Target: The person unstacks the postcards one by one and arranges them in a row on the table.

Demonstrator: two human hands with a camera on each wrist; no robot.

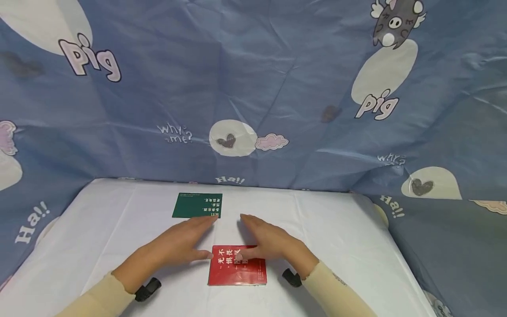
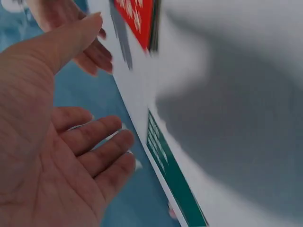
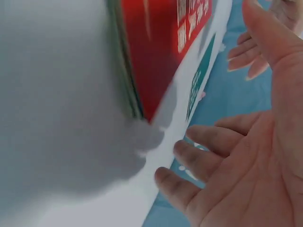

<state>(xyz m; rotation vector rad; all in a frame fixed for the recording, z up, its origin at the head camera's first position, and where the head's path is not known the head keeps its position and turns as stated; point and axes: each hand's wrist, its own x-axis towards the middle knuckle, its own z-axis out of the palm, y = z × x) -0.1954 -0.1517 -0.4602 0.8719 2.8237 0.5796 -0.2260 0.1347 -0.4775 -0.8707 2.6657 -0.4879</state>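
A red booklet (image 1: 237, 277) with white Chinese characters lies on the white surface, near the middle of the head view. Its edge (image 3: 128, 71) looks several layers thick in the right wrist view. My left hand (image 1: 180, 242) hovers at its left, fingers extended and thumb pointing inward, holding nothing. On the other side my right hand (image 1: 269, 240) is held likewise, its thumb above the booklet's upper part. Farther back lies a flat green card or booklet (image 1: 194, 206) with white characters, partly behind my left fingertips. Both palms show bare in the wrist views.
The white tabletop (image 1: 336, 246) stretches to both sides of the hands. Blue printed fabric (image 1: 253, 88) rises behind it and hangs at left and right. A black wrist device (image 1: 148, 289) sits at the left wrist, another black device (image 1: 292, 278) at the right.
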